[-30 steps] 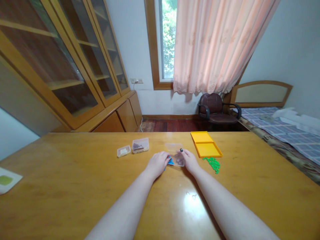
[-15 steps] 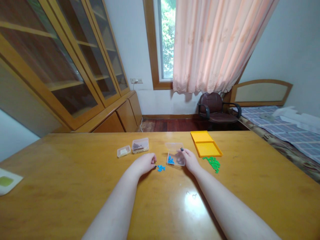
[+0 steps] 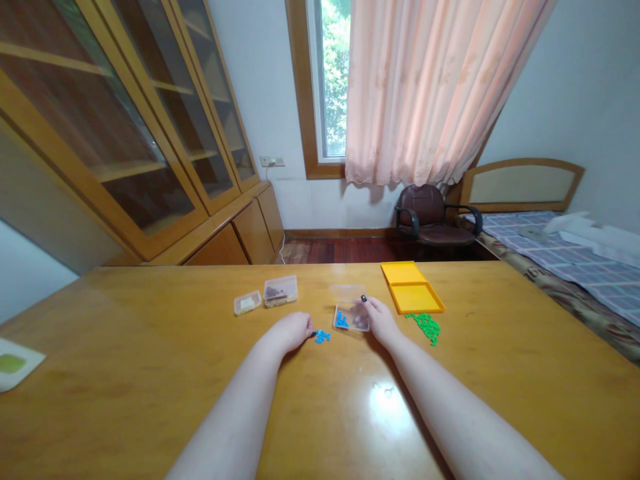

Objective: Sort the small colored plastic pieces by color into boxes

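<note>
My left hand (image 3: 296, 329) is at the left edge of a small pile of blue pieces (image 3: 323, 337) on the table. Its fingers are bent together at the pile; what they pinch, if anything, is too small to make out. My right hand (image 3: 379, 319) grips the right side of a clear plastic box (image 3: 354, 324) with its lid raised behind. More blue pieces (image 3: 341, 320) lie in the left part of that box. To the right of my right hand is a heap of green pieces (image 3: 427, 327), just in front of an open yellow case (image 3: 416, 297).
Two clear boxes stand at the back left, a small one with pale contents (image 3: 247, 304) and a larger one with dark pieces (image 3: 280, 292). Two tiny rings (image 3: 389, 392) lie on the wooden table (image 3: 150, 347). A white sheet (image 3: 20, 363) is at the far left.
My left hand has lowered slightly to the blue pile, and its fingers have drawn together. My right hand and the box it grips have stayed put.
</note>
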### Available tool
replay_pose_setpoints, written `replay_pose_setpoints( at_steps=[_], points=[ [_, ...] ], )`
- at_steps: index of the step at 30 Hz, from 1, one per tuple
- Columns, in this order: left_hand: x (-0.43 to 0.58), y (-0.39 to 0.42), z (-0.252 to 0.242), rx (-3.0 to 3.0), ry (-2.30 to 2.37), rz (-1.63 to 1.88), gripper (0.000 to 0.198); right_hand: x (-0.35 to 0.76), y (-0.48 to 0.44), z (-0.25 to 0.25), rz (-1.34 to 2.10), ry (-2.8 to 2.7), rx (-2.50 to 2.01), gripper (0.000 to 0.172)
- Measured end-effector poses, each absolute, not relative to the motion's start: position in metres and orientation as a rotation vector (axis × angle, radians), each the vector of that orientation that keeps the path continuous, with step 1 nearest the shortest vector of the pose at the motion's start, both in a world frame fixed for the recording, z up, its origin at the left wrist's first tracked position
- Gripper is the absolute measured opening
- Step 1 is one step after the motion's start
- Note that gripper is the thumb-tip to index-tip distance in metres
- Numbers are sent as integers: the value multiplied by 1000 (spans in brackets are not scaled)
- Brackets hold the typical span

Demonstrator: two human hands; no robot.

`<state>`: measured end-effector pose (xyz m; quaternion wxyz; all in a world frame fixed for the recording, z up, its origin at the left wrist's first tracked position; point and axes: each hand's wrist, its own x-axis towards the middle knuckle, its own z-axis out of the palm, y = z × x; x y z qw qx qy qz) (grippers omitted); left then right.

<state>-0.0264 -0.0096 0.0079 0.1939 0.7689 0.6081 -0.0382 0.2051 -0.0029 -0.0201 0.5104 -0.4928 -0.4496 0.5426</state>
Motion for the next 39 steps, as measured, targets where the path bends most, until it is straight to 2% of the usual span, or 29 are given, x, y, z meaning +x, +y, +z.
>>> replay_pose_setpoints(
  at_steps=[6,11,14,18,23,27,39],
  points=[
    [-26,-8,12,2165,1711,-5,15,205,-3,-22,1318,-1083,-1187,37],
    [-3,-13,19,2251,1656,432,14,205,-6,-19,1225,-1203,-1202,42],
    [13,-17,18,2319,1538,560,16,205,-7,-17,1210,-1232,-1198,42],
    [9,-18,19,2369,1513,502,24,205,-6,-19,1218,-1217,-1183,42],
    [-22,-12,26,2337,1562,292,11,206,-5,-21,1293,-1184,-1182,43],
    [-31,-9,23,2269,1545,164,15,206,-5,-22,1297,-1162,-1185,42],
    [-27,-7,13,2275,1584,97,9,206,-4,-22,1334,-1132,-1175,42]
  ],
)
